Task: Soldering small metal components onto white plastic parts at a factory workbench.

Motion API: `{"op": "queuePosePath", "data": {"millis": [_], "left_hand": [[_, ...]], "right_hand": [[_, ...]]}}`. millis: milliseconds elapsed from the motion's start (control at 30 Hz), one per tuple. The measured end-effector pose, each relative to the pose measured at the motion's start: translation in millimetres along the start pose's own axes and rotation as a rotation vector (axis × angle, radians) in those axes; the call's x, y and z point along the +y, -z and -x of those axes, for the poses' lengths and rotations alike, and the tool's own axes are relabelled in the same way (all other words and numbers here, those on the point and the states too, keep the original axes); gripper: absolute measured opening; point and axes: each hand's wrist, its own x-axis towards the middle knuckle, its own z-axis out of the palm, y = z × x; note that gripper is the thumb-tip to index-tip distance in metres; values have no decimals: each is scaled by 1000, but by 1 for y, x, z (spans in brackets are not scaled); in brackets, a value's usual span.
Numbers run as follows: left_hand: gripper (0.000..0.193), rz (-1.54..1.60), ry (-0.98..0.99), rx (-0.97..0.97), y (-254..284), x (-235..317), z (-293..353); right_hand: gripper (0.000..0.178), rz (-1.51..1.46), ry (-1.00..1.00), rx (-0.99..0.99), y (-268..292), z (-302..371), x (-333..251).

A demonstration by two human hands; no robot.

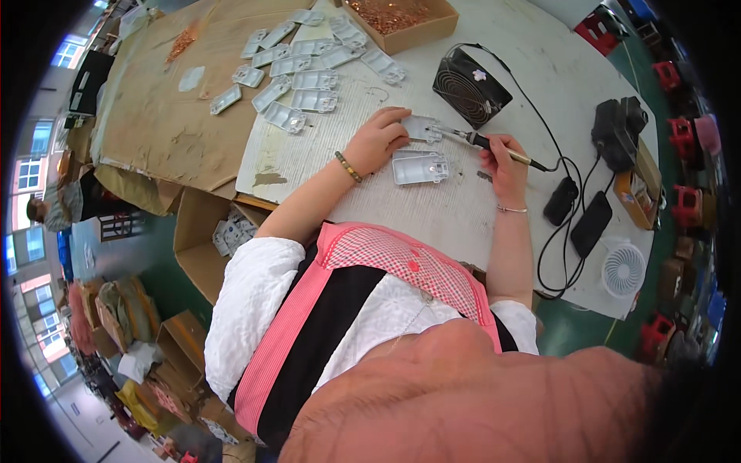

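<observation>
My left hand (378, 143) is closed on the near side of a white plastic casing (417, 126), pressing it to the worktable. In my right hand (505, 166), held like a pen, is a soldering iron (478, 140) with a dark and gold handle. Its metal tip points left and meets the right end of that casing, where small metal parts show; whether it touches them I cannot tell. Another open white casing (417, 168) lies just nearer to me, with its hollow side up. Both wrists wear bracelets.
Several white casings (312, 79) lie at the back left beside a cardboard sheet (154, 131). A box of copper-coloured pieces (421, 27) stands at the back. A black fan unit (471, 87) is beyond the iron. Cables, black adapters (592, 224) and a small white fan (624, 268) occupy the right.
</observation>
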Motion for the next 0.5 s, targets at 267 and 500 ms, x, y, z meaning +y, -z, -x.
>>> {"op": "queuePosePath", "data": {"millis": [267, 500], "left_hand": [[8, -3, -25, 14, 1, 1, 0], [8, -5, -29, -1, 2, 1, 0]], "right_hand": [[15, 51, 3, -4, -1, 0, -1], [15, 50, -29, -29, -1, -1, -1]]}}
